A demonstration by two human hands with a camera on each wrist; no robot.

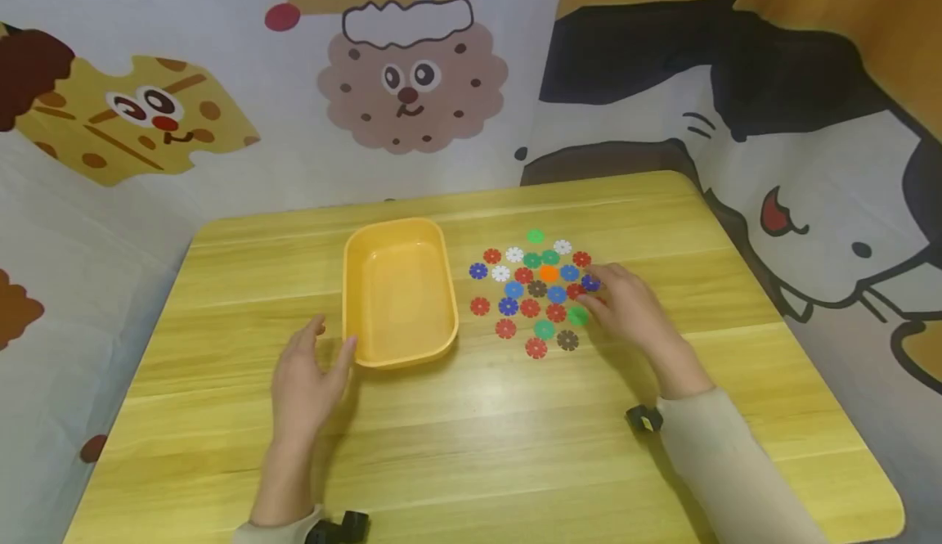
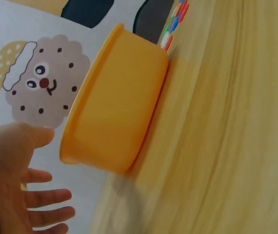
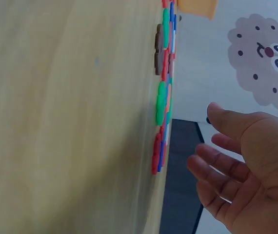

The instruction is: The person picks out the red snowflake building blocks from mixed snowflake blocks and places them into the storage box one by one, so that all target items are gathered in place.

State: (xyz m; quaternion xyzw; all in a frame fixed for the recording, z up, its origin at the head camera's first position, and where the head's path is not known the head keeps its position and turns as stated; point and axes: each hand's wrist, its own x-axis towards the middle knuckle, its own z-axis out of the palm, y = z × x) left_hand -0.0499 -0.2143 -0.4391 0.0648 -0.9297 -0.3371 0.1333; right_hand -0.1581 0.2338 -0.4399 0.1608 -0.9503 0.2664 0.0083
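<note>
Here's the left hand (image 1: 303,380), fingers spread and relaxed, holding nothing, thumb tip right at the near left corner of the empty rectangular orange plastic tub (image 1: 400,292). In the left wrist view that same hand (image 2: 12,185) is splayed wide just beside the tub (image 2: 114,117), palm toward its wall.

Over to the right of the tub: a flat scatter of small flower-shaped plastic discs (image 1: 537,290) in red, blue, green, white, orange and brown, lying on the pale wooden tabletop (image 1: 478,429). The right hand (image 1: 625,303) hovers at the far-from-tub edge of that scatter, fingers loosely extended and gripping nothing, fingertips by a green disc (image 1: 578,316). The right wrist view confirms it: open palm (image 3: 248,170), fingers apart, just off the discs (image 3: 162,102).
</note>
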